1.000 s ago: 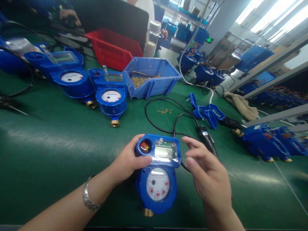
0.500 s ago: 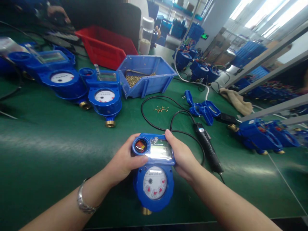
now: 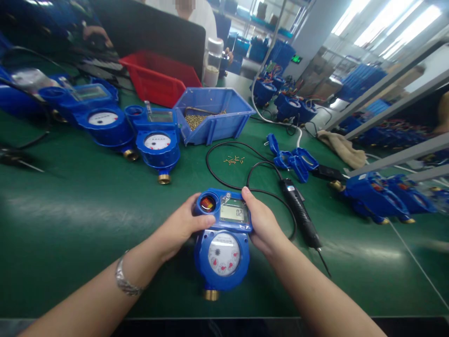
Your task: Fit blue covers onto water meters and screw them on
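A blue water meter (image 3: 222,243) with a white dial, a small grey display and a brass fitting at its near end lies on the green bench mat (image 3: 70,210) in front of me. My left hand (image 3: 178,227) grips its upper left corner, thumb across the round port. My right hand (image 3: 263,224) clasps the upper right edge beside the display. Both hands are closed on the meter's top housing.
A black electric screwdriver (image 3: 300,214) with a looped cord lies right of the meter. Loose brass screws (image 3: 235,160), a blue screw bin (image 3: 213,114), a red bin (image 3: 157,77), two more meters (image 3: 156,142) and blue parts (image 3: 293,161) sit further back. A person sits across the bench.
My right hand came down from hovering over the meter and closed on its right edge. The left hand kept its hold.
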The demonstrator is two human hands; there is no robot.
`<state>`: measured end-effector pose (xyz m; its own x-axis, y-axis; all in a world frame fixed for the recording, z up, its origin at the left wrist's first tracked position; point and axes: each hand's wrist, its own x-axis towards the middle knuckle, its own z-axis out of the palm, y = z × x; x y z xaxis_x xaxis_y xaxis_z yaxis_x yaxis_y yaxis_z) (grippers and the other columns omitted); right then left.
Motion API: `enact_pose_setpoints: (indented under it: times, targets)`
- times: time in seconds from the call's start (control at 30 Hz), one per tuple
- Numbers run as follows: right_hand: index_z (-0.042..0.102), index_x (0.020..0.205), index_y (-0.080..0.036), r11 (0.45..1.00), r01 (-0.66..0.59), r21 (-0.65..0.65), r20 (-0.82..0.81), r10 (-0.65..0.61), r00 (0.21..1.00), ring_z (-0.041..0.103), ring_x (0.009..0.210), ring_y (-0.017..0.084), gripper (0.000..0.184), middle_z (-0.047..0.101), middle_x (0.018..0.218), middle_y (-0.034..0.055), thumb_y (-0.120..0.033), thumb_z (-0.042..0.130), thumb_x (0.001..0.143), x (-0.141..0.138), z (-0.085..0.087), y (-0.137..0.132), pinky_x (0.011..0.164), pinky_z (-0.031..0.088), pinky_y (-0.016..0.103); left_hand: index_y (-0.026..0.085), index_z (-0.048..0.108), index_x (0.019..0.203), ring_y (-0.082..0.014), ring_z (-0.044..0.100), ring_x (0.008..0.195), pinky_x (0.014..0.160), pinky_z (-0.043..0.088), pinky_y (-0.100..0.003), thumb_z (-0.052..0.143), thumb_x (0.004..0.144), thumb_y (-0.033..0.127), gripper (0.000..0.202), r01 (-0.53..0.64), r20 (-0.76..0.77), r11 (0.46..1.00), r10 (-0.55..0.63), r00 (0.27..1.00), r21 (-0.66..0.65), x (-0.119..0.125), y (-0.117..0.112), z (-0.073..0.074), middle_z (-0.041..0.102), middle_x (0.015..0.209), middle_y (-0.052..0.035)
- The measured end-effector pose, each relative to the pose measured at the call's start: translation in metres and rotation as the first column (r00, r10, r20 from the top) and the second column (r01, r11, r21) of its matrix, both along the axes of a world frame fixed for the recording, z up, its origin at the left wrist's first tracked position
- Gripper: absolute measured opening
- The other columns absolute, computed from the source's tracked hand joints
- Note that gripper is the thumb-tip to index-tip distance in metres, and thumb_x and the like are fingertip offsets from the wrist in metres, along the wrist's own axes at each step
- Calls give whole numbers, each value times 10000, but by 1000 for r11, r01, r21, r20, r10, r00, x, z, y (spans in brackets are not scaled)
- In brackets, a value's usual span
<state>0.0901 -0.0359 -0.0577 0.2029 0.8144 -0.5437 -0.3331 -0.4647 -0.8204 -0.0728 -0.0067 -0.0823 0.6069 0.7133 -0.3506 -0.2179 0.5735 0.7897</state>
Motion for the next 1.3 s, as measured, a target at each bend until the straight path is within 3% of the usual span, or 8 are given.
enact_pose_setpoints:
  times: [0.2, 0.33, 0.47, 0.63, 0.73, 0.9, 1.07, 1.3]
  targets:
    - [576, 1069, -150, 950, -189, 249, 147, 156, 977, 617, 929, 235, 549, 647, 1008, 85, -569, 659, 723, 17, 25, -14, 782, 503, 321, 156, 518, 1141, -311, 576, 1027, 883, 446, -395, 812, 543, 288, 679, 109, -115, 952, -79, 990, 287, -11, 6, 40, 646, 1065, -97]
    - [381, 1315, -188, 686, -630, 364, 600, 345, 722, 500, 1135, 273, 855, 477, 1256, 117, -428, 805, 613, 38, 49, -28, 956, 432, 399, 202, 450, 1253, -337, 513, 1108, 955, 411, -396, 867, 428, 280, 928, 172, -334, 620, 155, 930, 765, -21, 0, 56, 553, 1220, -99]
    - [338, 1328, -208, 547, -795, 261, 921, 106, 375, 423, 1195, 265, 724, 391, 1267, 131, -135, 697, 703, 41, 44, -40, 1012, 397, 429, 208, 515, 1221, -338, 493, 1160, 1024, 358, -434, 792, 569, 212, 708, 241, -338, 397, 194, 921, 886, -26, -6, 33, 553, 1257, -125]
    - [271, 1357, -166, 503, -824, 261, 964, -93, 248, 387, 1212, 283, 694, 370, 1263, 164, -41, 539, 729, 31, 8, -51, 1003, 412, 471, 234, 570, 1134, -294, 500, 1184, 1063, 302, -490, 635, 694, 86, 469, 263, -323, 271, 211, 923, 926, -31, -5, -11, 578, 1251, -118]
    - [228, 1392, -164, 491, -825, 278, 959, -185, 212, 344, 1249, 317, 731, 345, 1276, 179, -11, 479, 722, 28, -9, -58, 1000, 395, 540, 239, 597, 1087, -284, 465, 1227, 1104, 235, -498, 627, 694, 97, 419, 225, -335, 411, 219, 916, 883, -34, -9, -22, 567, 1273, -101]
    - [255, 1389, -150, 501, -799, 334, 933, -295, 205, 366, 1233, 352, 708, 379, 1220, 178, -15, 468, 728, 22, -29, -70, 956, 437, 581, 153, 540, 1179, -311, 495, 1196, 1033, 355, -490, 641, 725, 273, 479, -122, -319, 956, 207, 925, 266, -28, -23, -14, 559, 1261, -148]
    - [384, 1277, -126, 454, -813, 364, 884, -443, 149, 397, 1204, 344, 553, 417, 1128, 161, -36, 532, 752, 10, -44, -81, 929, 473, 559, 111, 648, 996, -243, 647, 914, 860, 485, -364, 592, 771, 493, 447, 4, -6, 933, -7, 1000, -360, -16, -28, -1, 712, 964, -119]
    - [544, 1012, -170, 460, -822, 335, 941, -125, 314, 631, 848, 205, 207, 622, 858, 87, -342, 479, 918, 30, 6, -86, 730, 567, 323, 112, 625, 1058, -237, 657, 865, 796, 490, -336, 745, 629, 303, 485, 128, 25, 947, -126, 992, -295, -18, -22, -3, 714, 974, -121]
